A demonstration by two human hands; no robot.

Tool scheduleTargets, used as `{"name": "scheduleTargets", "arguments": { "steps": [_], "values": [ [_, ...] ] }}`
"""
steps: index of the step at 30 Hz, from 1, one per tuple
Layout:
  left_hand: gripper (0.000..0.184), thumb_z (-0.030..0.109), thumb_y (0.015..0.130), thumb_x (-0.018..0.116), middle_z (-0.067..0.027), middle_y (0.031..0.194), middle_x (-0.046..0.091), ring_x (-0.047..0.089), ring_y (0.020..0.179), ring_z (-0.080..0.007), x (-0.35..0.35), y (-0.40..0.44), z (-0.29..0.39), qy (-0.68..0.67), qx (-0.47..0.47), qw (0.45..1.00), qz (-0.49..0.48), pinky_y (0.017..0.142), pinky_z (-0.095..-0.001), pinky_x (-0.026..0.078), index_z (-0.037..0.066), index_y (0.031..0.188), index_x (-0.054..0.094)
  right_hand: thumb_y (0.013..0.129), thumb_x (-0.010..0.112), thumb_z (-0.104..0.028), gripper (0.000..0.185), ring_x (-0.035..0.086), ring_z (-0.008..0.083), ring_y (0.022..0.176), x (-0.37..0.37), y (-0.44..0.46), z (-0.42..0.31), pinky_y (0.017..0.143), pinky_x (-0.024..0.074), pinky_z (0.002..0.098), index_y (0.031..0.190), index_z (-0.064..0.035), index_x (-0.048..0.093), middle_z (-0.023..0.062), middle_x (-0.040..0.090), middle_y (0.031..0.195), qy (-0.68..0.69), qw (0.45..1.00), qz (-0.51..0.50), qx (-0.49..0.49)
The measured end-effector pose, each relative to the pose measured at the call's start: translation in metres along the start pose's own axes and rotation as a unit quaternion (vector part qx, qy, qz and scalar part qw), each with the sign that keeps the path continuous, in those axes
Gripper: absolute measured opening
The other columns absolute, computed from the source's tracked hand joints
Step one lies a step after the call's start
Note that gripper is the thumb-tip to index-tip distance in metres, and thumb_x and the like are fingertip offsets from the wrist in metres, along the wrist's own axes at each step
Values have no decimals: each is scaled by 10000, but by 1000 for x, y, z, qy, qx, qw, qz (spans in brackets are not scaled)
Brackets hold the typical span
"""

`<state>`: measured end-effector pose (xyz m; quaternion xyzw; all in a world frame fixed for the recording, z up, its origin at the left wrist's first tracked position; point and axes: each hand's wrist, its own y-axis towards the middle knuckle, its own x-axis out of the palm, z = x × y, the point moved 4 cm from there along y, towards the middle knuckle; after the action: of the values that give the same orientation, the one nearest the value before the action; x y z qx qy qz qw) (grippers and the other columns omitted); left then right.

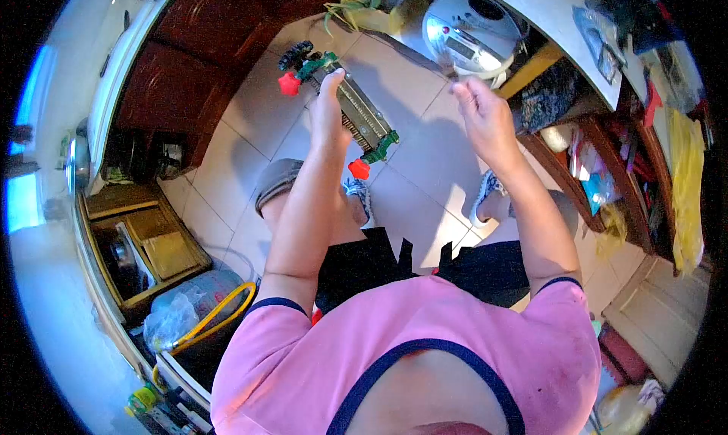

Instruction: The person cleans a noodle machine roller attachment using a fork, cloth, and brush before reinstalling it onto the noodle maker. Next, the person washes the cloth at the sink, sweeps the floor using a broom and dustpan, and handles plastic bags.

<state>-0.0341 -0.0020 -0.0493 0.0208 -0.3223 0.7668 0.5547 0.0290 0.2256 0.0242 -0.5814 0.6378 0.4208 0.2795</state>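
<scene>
- Nearest to me: the pink shirt [409, 336] with dark trim, and beyond it the black cloth [356, 272] over the lap
- Left hand [327, 116]: clasped on the side of the roller unit [360, 107], thumb toward its upper end
- Roller unit: held aslant above the floor; I see a long metal body, green end pieces [384, 145], red star-shaped knobs [289, 84] and a dark wheel [294, 54]
- Right hand [482, 115]: fingers pinched on a thin item [453, 72], too blurred for me to identify, perhaps a brush, and apart from the unit
- Stage, as I judge it: unit and thin item are both in hand, and the unit looks assembled; how much work on it is done or left I cannot tell
- Farther: patterned shoes [362, 196] on the tiled floor [413, 188]; a rounded silver appliance [474, 40] near the white bench [565, 25]
</scene>
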Motion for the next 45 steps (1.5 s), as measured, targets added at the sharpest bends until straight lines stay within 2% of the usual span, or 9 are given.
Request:
{"name": "scheduleTargets", "arguments": {
  "steps": [2,6,11,13,15,23,29,37,45],
  "values": [
    [246,243,754,633,-34,753,551,559,652,-172,0,-1,-12,23,-34,999,-8,610,-322,471,63,895,543,859,461,-149,145,609,344,676,2,-10,1,569,474,421,957,-105,557,160,624,765,316,941,69,102],
    [262,223,738,641,-40,721,531,544,623,-181,6,-8,-20,26,-74,997,-5,587,-331,458,45,895,531,894,436,-173,142,600,355,695,61,-49,-6,578,467,423,955,-97,538,163,617,780,177,973,-63,-133],
    [246,230,750,623,-49,763,568,563,654,-181,-5,4,-30,71,-56,995,30,634,-349,472,52,903,547,860,423,-105,138,596,371,710,41,-57,-2,639,472,456,945,-78,529,149,617,794,380,911,-118,110],
    [240,225,749,623,-49,765,565,542,629,-171,3,-9,-24,27,-76,997,-16,596,-338,464,51,896,545,863,412,-114,146,605,354,700,51,-54,8,626,471,455,938,-75,531,150,615,735,262,954,27,-146],
    [221,198,757,597,-50,748,567,567,655,-177,4,-2,-28,44,27,998,-28,594,-318,480,42,902,539,869,378,-97,175,609,337,709,94,-56,28,617,466,451,907,-63,545,144,615,714,-1,953,-303,-13],
    [208,165,763,538,-65,739,542,552,630,-197,17,5,-63,81,-127,987,-61,606,-344,469,17,908,529,900,467,-227,240,493,81,651,98,-13,37,593,409,238,845,-33,596,14,574,731,372,916,-104,112],
    [216,176,739,585,-28,714,495,489,611,-150,21,-6,-58,34,-105,992,-53,548,-297,406,41,889,511,846,543,-192,229,562,128,737,71,-8,22,675,451,294,972,-4,583,72,615,789,405,897,-105,142],
    [345,382,802,587,-35,755,500,514,623,-150,36,-18,-41,46,-47,994,-85,546,-304,447,62,901,508,641,737,-434,602,602,271,844,75,-13,-7,775,455,348,1037,-14,567,136,625,916,259,952,-150,63],
    [756,705,814,207,-114,838,584,611,743,-259,48,-33,-31,-56,-148,972,-173,649,-410,522,47,1041,502,682,732,-403,581,593,179,701,96,-1,14,624,471,300,1043,4,528,95,615,795,366,908,-155,136]
  ]
}}
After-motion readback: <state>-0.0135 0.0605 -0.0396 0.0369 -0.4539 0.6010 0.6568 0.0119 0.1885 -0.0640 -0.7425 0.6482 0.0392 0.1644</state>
